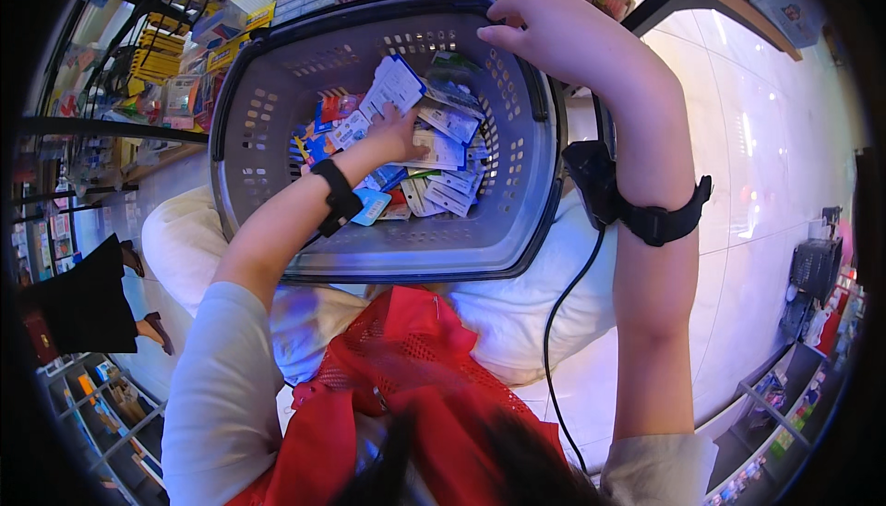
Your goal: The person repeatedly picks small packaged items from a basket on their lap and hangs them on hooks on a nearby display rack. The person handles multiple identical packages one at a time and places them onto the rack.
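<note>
A grey plastic shopping basket with a dark rim stands before me between my knees. Packaged goods and white cards lie in a loose heap on its bottom. My left hand reaches into the basket, fingers spread over the heap, touching a white card pack with blue edges; whether it grips anything is hard to tell. Beneath its thumb side lies another white card pack. A light-blue tag rests near my left wrist. My right hand is at the basket's far right corner, its fingers curled apart over the rim, holding nothing visible.
Hanging packaged goods fill a black rack at the left. Stacked boxes stand beyond the basket. At the far left another person in a dark garment is partly visible. A black cable runs down from my right forearm. Shelf bins stand lower right.
</note>
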Demonstrator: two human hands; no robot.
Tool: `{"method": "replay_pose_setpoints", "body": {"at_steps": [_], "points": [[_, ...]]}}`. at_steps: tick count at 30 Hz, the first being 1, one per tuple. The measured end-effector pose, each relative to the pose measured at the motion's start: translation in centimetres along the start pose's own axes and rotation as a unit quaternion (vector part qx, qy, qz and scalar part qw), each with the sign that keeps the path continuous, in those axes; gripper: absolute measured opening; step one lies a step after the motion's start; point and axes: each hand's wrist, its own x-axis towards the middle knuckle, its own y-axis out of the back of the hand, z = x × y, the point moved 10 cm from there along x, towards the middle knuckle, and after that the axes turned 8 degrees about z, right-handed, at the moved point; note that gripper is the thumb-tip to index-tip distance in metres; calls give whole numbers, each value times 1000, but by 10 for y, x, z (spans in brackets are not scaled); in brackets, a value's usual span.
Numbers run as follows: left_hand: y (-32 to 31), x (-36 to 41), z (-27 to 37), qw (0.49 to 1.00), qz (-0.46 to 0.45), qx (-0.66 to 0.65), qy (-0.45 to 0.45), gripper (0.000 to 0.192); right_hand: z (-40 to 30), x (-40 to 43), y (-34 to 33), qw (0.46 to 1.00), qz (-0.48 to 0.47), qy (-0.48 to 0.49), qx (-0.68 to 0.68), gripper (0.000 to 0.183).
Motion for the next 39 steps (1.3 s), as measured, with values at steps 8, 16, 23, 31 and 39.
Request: {"method": "replay_pose_setpoints", "body": {"at_steps": [8, 16, 23, 31, 39], "points": [[22, 22, -48, 976, 178, 77, 100, 72, 15, 4, -10, 996, -50, -62, -29, 33], [46, 9, -78, 965, 227, -94, 89, 77, -3, 14, -18, 999, -42, -10, -24, 31], [36, 4, -147, 959, 91, -210, 170, 68, -3, 15, -36, 996, -82, -23, -40, 31], [23, -24, -182, 819, 45, -488, 298, 47, -14, 13, -49, 993, -116, -17, -34, 32], [108, -77, -116, 756, 6, -629, 182, 36, -24, 14, -65, 990, -140, 8, 3, 35]]}}
